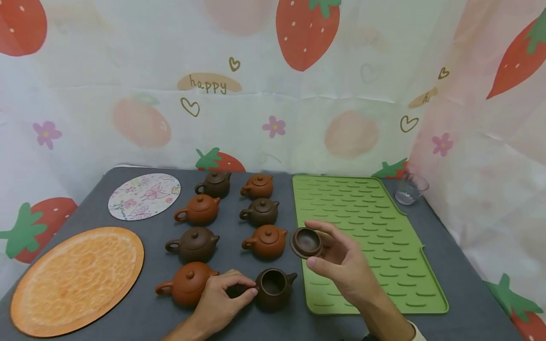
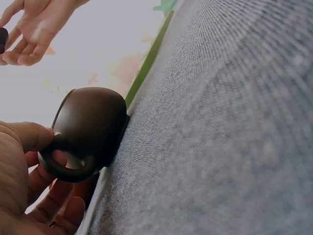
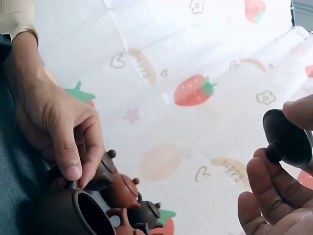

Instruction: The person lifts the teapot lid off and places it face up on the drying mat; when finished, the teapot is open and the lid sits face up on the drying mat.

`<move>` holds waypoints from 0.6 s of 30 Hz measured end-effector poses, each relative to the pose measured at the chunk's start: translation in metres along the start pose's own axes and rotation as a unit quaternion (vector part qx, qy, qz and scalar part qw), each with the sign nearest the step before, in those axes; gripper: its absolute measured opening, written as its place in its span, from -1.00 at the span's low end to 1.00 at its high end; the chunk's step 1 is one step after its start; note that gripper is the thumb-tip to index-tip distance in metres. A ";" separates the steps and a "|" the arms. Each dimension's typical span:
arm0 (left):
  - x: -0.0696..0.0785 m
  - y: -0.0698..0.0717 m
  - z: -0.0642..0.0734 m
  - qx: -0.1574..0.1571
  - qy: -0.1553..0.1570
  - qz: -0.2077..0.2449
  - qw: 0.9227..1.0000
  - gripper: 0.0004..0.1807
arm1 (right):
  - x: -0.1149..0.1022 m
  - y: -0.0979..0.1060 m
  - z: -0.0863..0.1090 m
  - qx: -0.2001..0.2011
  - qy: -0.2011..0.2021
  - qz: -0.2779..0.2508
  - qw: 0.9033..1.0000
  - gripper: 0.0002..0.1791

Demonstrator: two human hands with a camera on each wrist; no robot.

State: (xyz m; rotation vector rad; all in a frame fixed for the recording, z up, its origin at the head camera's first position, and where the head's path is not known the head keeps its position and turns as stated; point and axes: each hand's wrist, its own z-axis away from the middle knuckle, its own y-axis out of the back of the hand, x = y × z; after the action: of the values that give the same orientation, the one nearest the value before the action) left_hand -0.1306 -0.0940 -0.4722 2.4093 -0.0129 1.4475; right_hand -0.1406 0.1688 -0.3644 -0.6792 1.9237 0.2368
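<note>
A dark brown teapot [image 1: 273, 303] without its lid stands upright at the near middle of the cloth, its round mouth showing. My left hand [image 1: 223, 296] pinches its handle [image 2: 73, 174] between thumb and fingers. Above and to the right, my right hand [image 1: 347, 263] holds the dark teapot lid [image 1: 306, 242] by thumb and fingers, underside turned toward the head camera. In the right wrist view the lid's round knob [image 3: 275, 152] points toward the fingers. An orange-brown teapot [image 1: 189, 286] stands just left of my left hand, partly hidden by it.
Several lidded teapots, dark brown [image 1: 197, 245] and orange-brown [image 1: 268, 240], stand in two columns. A green ridged mat [image 1: 375, 246] lies on the right, a clear glass [image 1: 410, 189] beyond it. Two placemats lie left: a bread-patterned one [image 1: 78, 279] and a floral one [image 1: 145, 196].
</note>
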 end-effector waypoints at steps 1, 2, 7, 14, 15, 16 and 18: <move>0.000 0.000 0.000 0.000 0.000 0.000 1.000 -0.87 | -0.002 0.001 0.001 0.002 0.001 0.004 1.000 -0.41; 0.000 0.000 0.000 0.000 0.001 0.001 1.000 -0.88 | -0.003 0.001 0.002 0.004 0.001 0.007 1.000 -0.41; 0.000 0.001 0.000 0.003 -0.008 0.001 1.000 -0.88 | -0.012 0.005 0.006 0.013 0.008 0.037 0.999 -0.40; 0.000 0.001 0.000 0.001 -0.013 0.004 1.000 -0.89 | -0.022 0.012 0.019 0.057 -0.023 0.077 0.995 -0.37; 0.000 0.001 0.000 0.000 -0.011 0.003 1.000 -0.89 | -0.023 0.013 0.022 0.062 -0.028 0.080 0.994 -0.37; 0.000 0.000 0.000 0.000 -0.010 0.001 1.000 -0.89 | -0.024 0.014 0.024 0.068 -0.033 0.082 0.994 -0.36; 0.000 0.000 0.000 0.001 -0.006 0.000 1.000 -0.90 | -0.026 0.016 0.029 0.072 -0.035 0.092 0.992 -0.35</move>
State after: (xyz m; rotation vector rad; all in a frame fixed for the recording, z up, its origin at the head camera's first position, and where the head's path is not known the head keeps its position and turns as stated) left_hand -0.1305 -0.0944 -0.4727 2.4193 -0.0131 1.4346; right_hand -0.1192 0.2040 -0.3561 -0.3923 1.9166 0.2309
